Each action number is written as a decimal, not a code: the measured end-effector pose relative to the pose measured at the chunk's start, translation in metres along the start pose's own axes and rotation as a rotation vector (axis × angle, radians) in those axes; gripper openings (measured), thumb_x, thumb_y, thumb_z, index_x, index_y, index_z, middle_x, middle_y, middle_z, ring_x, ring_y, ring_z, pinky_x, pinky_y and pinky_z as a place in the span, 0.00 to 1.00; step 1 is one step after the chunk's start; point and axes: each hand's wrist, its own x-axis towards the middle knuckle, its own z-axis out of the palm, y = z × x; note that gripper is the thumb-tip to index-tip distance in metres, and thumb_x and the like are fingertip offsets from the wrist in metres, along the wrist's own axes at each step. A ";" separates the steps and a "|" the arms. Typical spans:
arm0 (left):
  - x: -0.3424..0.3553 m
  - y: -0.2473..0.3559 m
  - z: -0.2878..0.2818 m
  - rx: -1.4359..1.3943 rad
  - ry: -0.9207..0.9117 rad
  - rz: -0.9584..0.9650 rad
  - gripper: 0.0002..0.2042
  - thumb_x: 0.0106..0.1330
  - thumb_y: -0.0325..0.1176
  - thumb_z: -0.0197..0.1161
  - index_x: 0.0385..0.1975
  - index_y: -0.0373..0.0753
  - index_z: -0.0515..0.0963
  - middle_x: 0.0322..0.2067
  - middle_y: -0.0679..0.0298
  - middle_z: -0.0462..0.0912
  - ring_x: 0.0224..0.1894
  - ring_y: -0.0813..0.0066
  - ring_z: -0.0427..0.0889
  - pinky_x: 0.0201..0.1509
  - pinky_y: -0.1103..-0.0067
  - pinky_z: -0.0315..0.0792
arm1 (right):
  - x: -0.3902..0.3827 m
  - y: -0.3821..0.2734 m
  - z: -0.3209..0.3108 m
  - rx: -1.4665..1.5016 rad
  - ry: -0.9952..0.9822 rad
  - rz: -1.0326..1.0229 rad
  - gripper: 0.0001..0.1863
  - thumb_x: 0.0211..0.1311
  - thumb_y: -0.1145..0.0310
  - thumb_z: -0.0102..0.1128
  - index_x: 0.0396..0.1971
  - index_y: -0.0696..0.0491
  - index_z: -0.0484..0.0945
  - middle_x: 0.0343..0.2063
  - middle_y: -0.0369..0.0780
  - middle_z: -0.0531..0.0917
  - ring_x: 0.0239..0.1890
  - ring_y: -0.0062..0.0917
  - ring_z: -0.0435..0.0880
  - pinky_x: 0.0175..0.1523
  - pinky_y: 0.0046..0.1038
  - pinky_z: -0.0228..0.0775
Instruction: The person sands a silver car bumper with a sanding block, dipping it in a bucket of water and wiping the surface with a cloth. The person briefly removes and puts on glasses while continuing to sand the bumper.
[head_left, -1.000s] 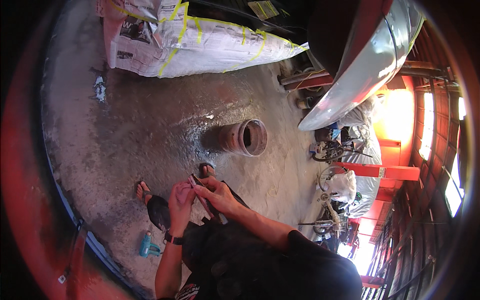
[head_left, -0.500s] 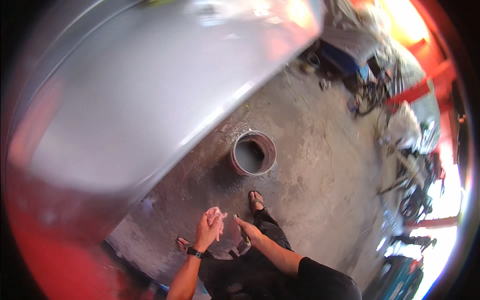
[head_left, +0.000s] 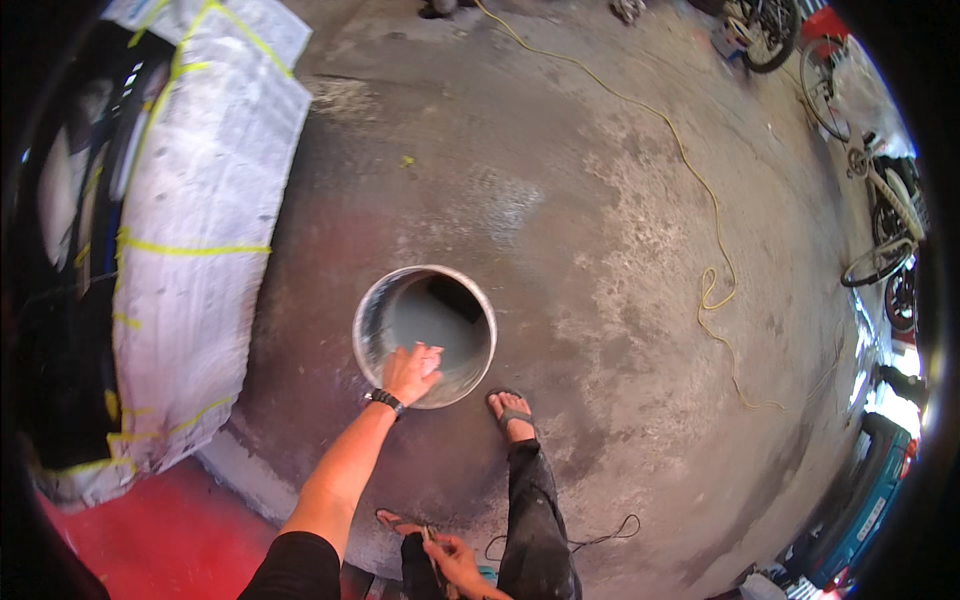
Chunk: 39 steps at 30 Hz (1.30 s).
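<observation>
A wide round bucket (head_left: 487,345) stands on the wet concrete, with cloudy grey water (head_left: 430,328) in it and a dark object (head_left: 455,298) at its far inner side. My left hand (head_left: 408,377), a dark watch on its wrist, reaches over the near rim, closed around a crumpled pink cloth (head_left: 431,358). The cloth is above the water; whether it touches is hard to make out. Low in the picture, by my legs, my right hand (head_left: 460,565) is closed on a thin greyish flat piece (head_left: 431,548), whose kind does not show.
At the left stands a vehicle part masked with white sheeting (head_left: 200,200) and yellow tape. A yellow cord (head_left: 716,215) winds over the floor at the right; a black cable (head_left: 600,540) lies behind my foot (head_left: 515,415). Bicycles (head_left: 880,255) and a teal car (head_left: 875,495) line the right edge.
My left hand has moved with the pink cloth from in front of my body to over the bucket. The right hand has dropped back toward my legs. The view has swung away from the large shiny panel.
</observation>
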 end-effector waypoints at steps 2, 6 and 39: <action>0.040 0.000 0.018 0.240 -0.155 -0.245 0.35 0.58 0.56 0.77 0.59 0.39 0.79 0.48 0.44 0.83 0.48 0.43 0.83 0.53 0.50 0.78 | -0.001 -0.041 -0.004 0.076 -0.009 0.039 0.15 0.74 0.57 0.69 0.46 0.54 0.84 0.32 0.32 0.83 0.32 0.19 0.78 0.39 0.27 0.71; 0.087 -0.042 0.091 0.220 -0.105 -0.394 0.41 0.65 0.65 0.67 0.69 0.40 0.74 0.69 0.43 0.70 0.73 0.39 0.66 0.74 0.46 0.62 | 0.029 -0.068 -0.029 0.085 0.053 0.047 0.15 0.74 0.57 0.70 0.45 0.54 0.84 0.32 0.32 0.84 0.32 0.20 0.79 0.39 0.28 0.72; -0.539 0.234 -0.576 0.862 0.857 0.035 0.24 0.70 0.47 0.71 0.61 0.43 0.83 0.71 0.46 0.69 0.74 0.44 0.66 0.77 0.53 0.61 | 0.055 -0.066 0.082 -0.290 -0.257 -0.400 0.16 0.70 0.55 0.74 0.39 0.53 0.83 0.29 0.32 0.83 0.30 0.17 0.80 0.37 0.26 0.75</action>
